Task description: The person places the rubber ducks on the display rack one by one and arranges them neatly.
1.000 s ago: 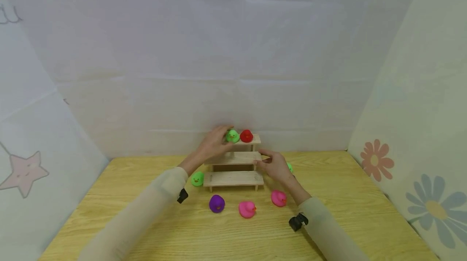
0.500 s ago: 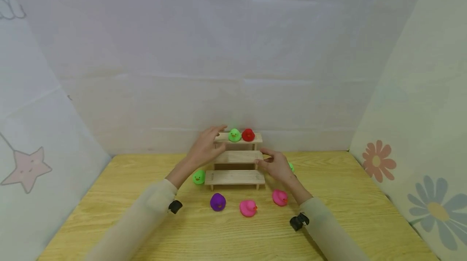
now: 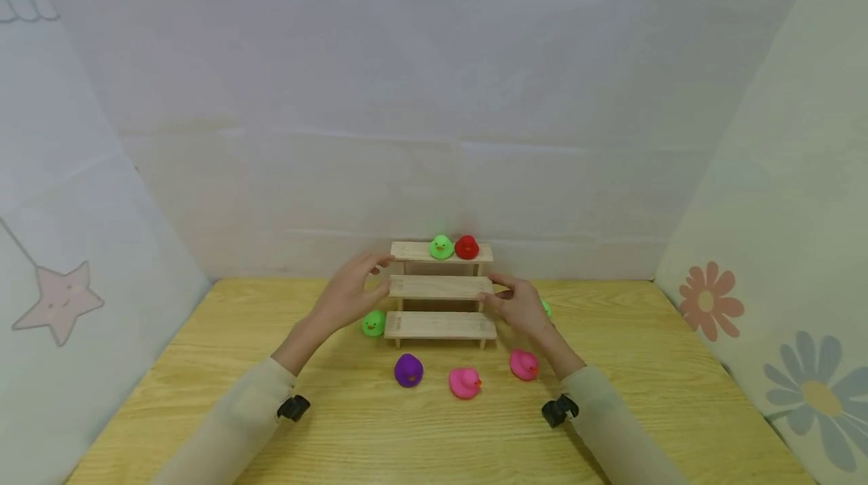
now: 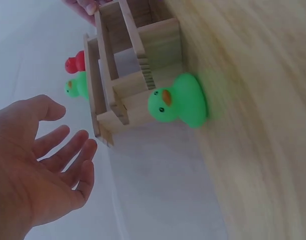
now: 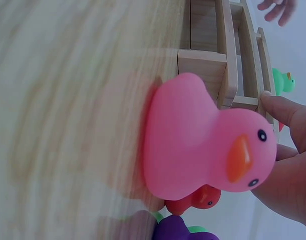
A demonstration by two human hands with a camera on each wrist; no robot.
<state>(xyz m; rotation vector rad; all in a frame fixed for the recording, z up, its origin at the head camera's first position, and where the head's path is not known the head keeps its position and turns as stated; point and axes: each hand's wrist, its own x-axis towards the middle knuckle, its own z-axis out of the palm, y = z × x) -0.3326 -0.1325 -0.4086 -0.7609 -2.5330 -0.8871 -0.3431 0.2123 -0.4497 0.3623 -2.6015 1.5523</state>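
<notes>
A three-step wooden shelf (image 3: pixel 441 325) stands at the back of the table. On its top step sit a green rubber duck (image 3: pixel 441 248) and a red rubber duck (image 3: pixel 466 248), side by side. My left hand (image 3: pixel 349 291) hovers left of the shelf, holding nothing, its fingers loosely bent in the left wrist view. My right hand (image 3: pixel 521 308) grips the right end of the shelf around the middle step, with the thumb (image 5: pixel 280 107) on the wood's edge. Another green duck (image 4: pixel 180 101) sits on the table by the shelf's left foot.
In front of the shelf lie a purple duck (image 3: pixel 408 370) and two pink ducks, one nearer the middle (image 3: pixel 464 383) and one farther right (image 3: pixel 524 365). A green duck (image 3: pixel 546 309) is mostly hidden behind my right hand. White cloth (image 3: pixel 434 131) hangs behind the table.
My left hand has let go of the green duck on the top step and drawn back left and down. The right hand stays at the shelf's end. The view has shifted slightly.
</notes>
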